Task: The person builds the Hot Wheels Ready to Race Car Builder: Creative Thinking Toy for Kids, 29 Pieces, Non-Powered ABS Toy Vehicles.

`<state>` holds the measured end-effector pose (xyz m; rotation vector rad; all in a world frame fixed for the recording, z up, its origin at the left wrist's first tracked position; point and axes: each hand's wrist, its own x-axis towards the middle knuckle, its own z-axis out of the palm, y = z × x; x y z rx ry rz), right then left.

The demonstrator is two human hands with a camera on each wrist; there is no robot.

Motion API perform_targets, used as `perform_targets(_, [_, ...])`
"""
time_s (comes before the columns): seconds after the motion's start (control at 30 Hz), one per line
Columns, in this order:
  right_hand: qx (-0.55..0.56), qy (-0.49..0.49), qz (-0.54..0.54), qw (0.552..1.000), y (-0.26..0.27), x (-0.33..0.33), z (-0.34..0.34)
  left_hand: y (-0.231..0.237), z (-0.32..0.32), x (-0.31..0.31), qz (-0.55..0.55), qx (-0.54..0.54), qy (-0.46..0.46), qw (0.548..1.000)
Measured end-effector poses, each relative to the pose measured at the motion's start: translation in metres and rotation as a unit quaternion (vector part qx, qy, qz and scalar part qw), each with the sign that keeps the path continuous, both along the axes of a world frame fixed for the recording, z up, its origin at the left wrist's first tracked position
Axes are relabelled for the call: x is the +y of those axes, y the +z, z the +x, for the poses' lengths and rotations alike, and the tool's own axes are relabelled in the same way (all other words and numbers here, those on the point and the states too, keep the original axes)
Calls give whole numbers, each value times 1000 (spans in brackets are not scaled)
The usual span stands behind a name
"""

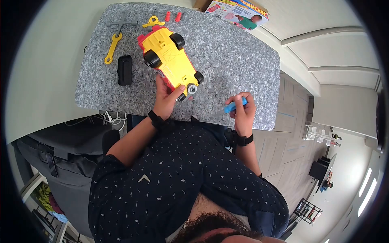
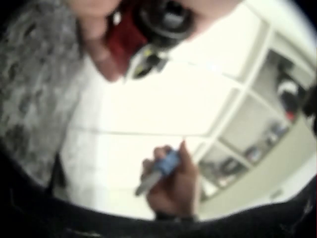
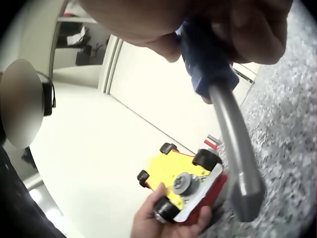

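Note:
A toy car [image 1: 172, 60] with a yellow underside, red body and black wheels is tilted with its underside up. The left hand [image 1: 165, 101] grips its lower end, thumb beside a round grey piece [image 1: 192, 88] on the underside. In the right wrist view the same grey piece [image 3: 184, 184] stands out between the wheels. The right hand [image 1: 244, 111] holds a blue-handled screwdriver [image 1: 235, 105], apart from the car. Its grey shaft [image 3: 237, 148] shows large in the right wrist view, and the blue handle [image 2: 168, 162] appears in the left wrist view.
On the speckled table [image 1: 227, 60] lie a yellow wrench [image 1: 113, 48], a grey T-shaped tool [image 1: 121, 24], a black case-like object [image 1: 125, 70], a yellow part [image 1: 153, 22] and two red pieces [image 1: 178, 16]. A printed box [image 1: 239, 14] is at the far edge.

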<state>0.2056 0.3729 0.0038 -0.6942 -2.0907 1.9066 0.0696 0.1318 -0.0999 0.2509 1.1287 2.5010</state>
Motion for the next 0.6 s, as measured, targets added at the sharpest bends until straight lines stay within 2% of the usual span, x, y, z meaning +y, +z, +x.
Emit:
perform_targets(0.1, [66, 54, -51, 995, 1, -13, 3, -7, -3, 1, -26, 21, 42, 999])
perform_targets(0.2, [129, 91, 105, 982, 3, -27, -1, 0, -2, 0, -27, 23, 58, 998])
perform_targets(0.3, [111, 113, 235, 959, 15, -39, -9, -1, -2, 0, -44, 37, 60, 997])
perform_targets(0.4, [147, 129, 377, 905, 13, -45, -18, -1, -2, -3, -49, 33, 40, 997])
perform_targets(0.6, [162, 167, 479, 846, 15, -51, -26, 14, -1, -5, -58, 52, 40, 996])
